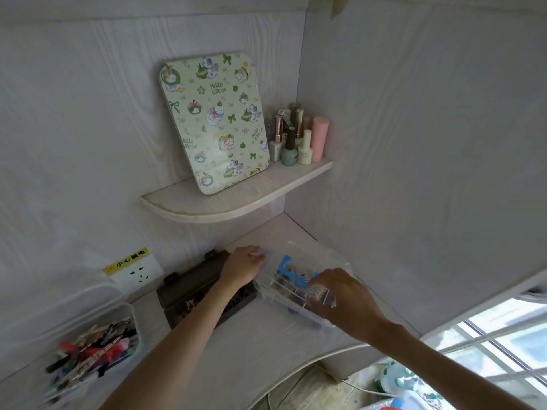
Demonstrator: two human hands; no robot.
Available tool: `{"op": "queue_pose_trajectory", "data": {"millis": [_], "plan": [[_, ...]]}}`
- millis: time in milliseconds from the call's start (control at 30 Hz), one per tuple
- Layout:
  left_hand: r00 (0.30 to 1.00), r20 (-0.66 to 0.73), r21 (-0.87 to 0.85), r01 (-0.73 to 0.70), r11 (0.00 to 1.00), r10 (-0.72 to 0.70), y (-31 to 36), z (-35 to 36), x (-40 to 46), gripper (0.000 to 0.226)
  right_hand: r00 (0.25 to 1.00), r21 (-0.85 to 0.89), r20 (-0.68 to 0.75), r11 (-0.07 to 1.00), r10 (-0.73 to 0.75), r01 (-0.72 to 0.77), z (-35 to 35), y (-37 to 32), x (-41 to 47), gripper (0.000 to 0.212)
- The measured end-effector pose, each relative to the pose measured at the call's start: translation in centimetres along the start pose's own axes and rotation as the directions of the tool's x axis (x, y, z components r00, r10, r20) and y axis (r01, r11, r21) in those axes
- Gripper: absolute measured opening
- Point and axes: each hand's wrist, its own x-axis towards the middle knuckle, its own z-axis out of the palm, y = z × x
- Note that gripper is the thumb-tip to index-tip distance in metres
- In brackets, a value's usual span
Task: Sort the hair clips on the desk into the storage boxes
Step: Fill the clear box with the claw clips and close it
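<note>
Your left hand (pixel 242 266) steadies the clear storage box (pixel 299 287) at 5 o'clock on the desk (pixel 251 344), right-hand fingers (pixel 318 287) pinching a light, springy clip (pixel 321 292); hold its body.

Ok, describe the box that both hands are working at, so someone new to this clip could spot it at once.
Start at the corner shelf holding the green cat-print board; the desk lies below it. There, right of the dark brown case, sits the clear compartment box, left hand at its far end, right hand over it. Unlike the clear tub of loose clips, it has dividers and a blue clip.
</note>
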Motion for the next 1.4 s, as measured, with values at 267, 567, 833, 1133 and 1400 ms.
{"op": "queue_pose_trajectory", "data": {"millis": [267,567,833,1133,1400], "plan": [[0.985,0.169,0.015,-0.04,0.999,0.037,-1.9,0.9,0.6,0.037,0.872,0.004,0.243,0.898,0.425,-0.439,1.6,3.9,0.7,0.072],[0.964,0.161,-0.075,0.225,0.972,-0.211,-2.0,0.9,2.1,0.077,0.87,0.424,0.145,0.764,0.471,-0.485,2.9,5.5,-0.4,0.076],[0.93,0.226,-0.179,0.333,0.926,-0.291,-2.2,1.1,1.4,0.06,0.492,0.576,0.691,0.009,0.53,-0.817,3.6,7.4,-1.4,0.076],[0.992,0.052,0.017,0.112,0.994,-0.113,-1.1,1.3,0.6,0.003,0.567,0.535,0.502,0.281,0.653,-0.797,2.9,6.4,0.3,0.033],[0.987,-0.113,-0.08,0.102,0.992,-0.111,-0.6,1.6,-1.6,0.032,0.762,0.334,0.123,0.697,0.635,-0.634,4.5,5.2,-1.1,0.033]]}}
